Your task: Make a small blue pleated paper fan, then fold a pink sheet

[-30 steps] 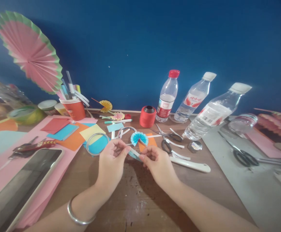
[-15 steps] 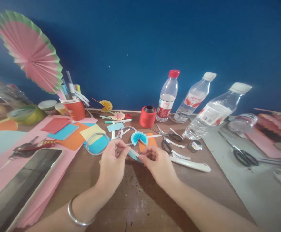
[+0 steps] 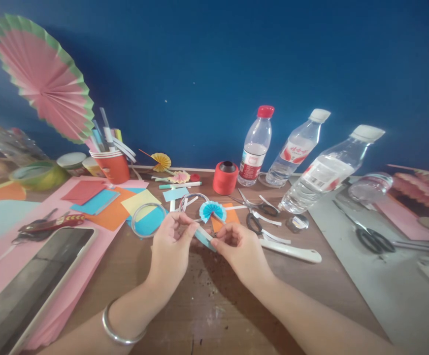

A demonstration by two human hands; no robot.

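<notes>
Between both hands, low over the wooden table, is a small piece of blue paper with a narrow whitish strip along its upper edge. My left hand pinches its left end between thumb and forefinger; a silver bangle is on that wrist. At the other end, the thumb and curled fingers of my right hand grip the paper. Just beyond the hands lies a pleated blue paper fan on a white stick. Fingertips cover both ends of the paper.
Scissors, white paper strips and a white-handled tool lie to the right. Three bottles and a red thread spool stand behind. Leftward are tape rolls, coloured papers, a phone and a red cup of pens.
The blue paper has tilted, so more of its blue face shows beneath the whitish strip. Both hands keep their pinch and have shifted only slightly left.
</notes>
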